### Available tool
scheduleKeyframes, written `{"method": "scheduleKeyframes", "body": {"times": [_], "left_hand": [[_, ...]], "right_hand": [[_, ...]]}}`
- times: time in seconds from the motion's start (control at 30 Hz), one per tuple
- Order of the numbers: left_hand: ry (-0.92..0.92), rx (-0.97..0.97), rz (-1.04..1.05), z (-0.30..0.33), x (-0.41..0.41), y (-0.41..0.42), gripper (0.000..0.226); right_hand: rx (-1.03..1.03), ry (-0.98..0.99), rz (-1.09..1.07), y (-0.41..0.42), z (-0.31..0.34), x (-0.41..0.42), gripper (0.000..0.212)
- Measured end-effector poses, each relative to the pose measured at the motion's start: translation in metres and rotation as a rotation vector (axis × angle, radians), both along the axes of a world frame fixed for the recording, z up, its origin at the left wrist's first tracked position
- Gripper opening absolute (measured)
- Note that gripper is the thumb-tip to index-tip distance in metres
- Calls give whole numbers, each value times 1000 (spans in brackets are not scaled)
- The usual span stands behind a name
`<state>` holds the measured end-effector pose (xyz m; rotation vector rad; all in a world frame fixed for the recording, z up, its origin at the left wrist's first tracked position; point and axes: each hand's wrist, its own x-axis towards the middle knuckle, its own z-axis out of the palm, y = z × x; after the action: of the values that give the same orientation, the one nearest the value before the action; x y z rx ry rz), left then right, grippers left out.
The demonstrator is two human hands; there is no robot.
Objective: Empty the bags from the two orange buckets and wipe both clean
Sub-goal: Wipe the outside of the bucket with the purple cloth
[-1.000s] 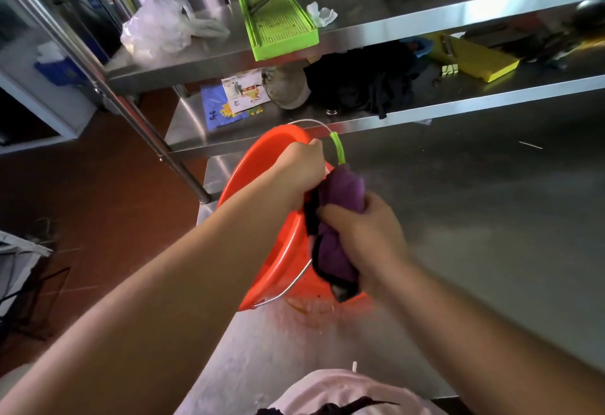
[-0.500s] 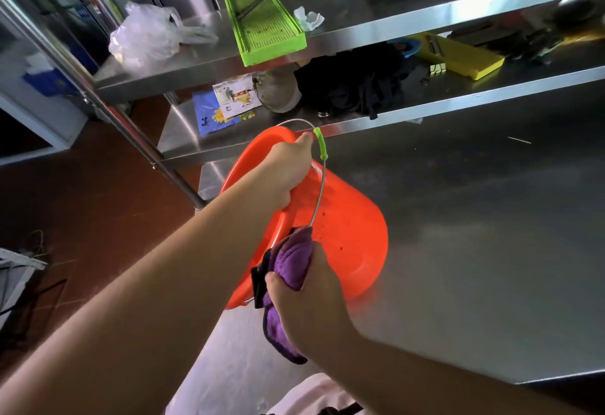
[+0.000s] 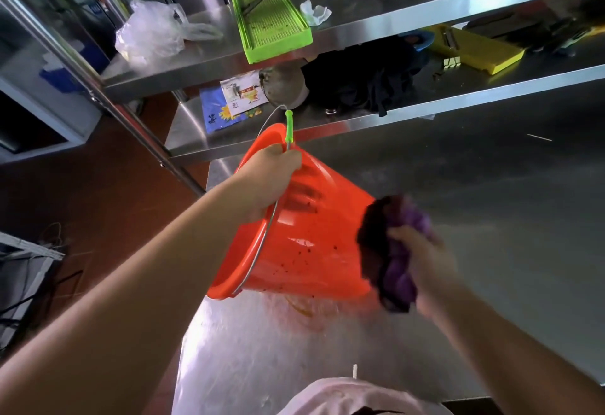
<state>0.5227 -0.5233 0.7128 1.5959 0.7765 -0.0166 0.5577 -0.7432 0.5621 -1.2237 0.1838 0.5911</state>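
Note:
An orange bucket (image 3: 304, 244) lies tipped on its side on the steel table (image 3: 491, 191), mouth toward the left, its wall speckled with dark spots. My left hand (image 3: 271, 178) grips the bucket's rim, fingers inside showing through the plastic. The wire handle with its green grip (image 3: 288, 126) sticks up above that hand. My right hand (image 3: 422, 257) holds a bunched purple cloth (image 3: 396, 250) against the bucket's bottom end. Only one orange bucket is in view.
Two steel shelves run above the table's back. The upper one holds a clear plastic bag (image 3: 154, 34), a green slicer tray (image 3: 271, 21) and a crumpled tissue (image 3: 316, 13). The lower holds packets (image 3: 229, 100), dark cloth (image 3: 366, 80) and a yellow slicer (image 3: 478, 51). A wet orange smear (image 3: 304, 309) lies under the bucket.
My right hand carried the purple cloth from the bucket's mouth side round to its bottom end. The bucket has turned so its base points right. My left hand kept its hold on the rim.

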Motion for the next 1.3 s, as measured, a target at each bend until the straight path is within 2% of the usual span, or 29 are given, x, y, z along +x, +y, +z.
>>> {"method": "scheduleKeyframes", "body": {"times": [0.07,0.17,0.3,0.5,0.57,0.63,0.7,0.8,0.83,0.9,0.97,1.07,1.13,1.2,1.27,1.3], "left_hand": [[-20,-50,-8,1,-4,5,18],[-38,-83,10,2,-7,5,16],[-58,-83,16,0,-6,-2,16],[-56,-48,96,2,-6,3,16],[-48,-31,111,2,-5,6,16],[-58,-16,109,0,-2,7,21],[-81,-54,45,-3,1,4,31],[-64,-79,38,-4,3,4,26],[-49,-71,73,-5,3,7,26],[-52,-45,109,-10,0,14,41],[-34,-12,159,-12,1,20,38],[-42,-63,231,-12,1,29,12],[-57,-71,285,-15,0,42,24],[-67,-86,318,-20,-3,53,33],[-64,-108,322,-23,-7,58,31],[-65,-112,327,-24,-9,59,30]], "right_hand": [[-105,-14,-166,-17,-21,36,29],[-295,-80,-229,-24,-43,69,32],[-386,-117,36,14,-66,84,23],[-462,-237,217,64,-38,82,45],[-497,-292,266,78,-14,77,44],[-475,-380,271,98,12,65,44],[-339,-522,222,124,39,45,43],[-141,-693,173,151,67,18,50],[-148,-745,179,152,69,13,53],[-264,-936,245,145,59,8,63],[-429,-1037,307,131,38,4,71],[-578,-948,260,101,-3,5,74],[-676,-886,227,73,-35,12,69],[-627,-598,166,48,-56,18,51],[-551,-278,78,41,-62,20,33],[-546,-202,52,43,-64,21,30]]}}
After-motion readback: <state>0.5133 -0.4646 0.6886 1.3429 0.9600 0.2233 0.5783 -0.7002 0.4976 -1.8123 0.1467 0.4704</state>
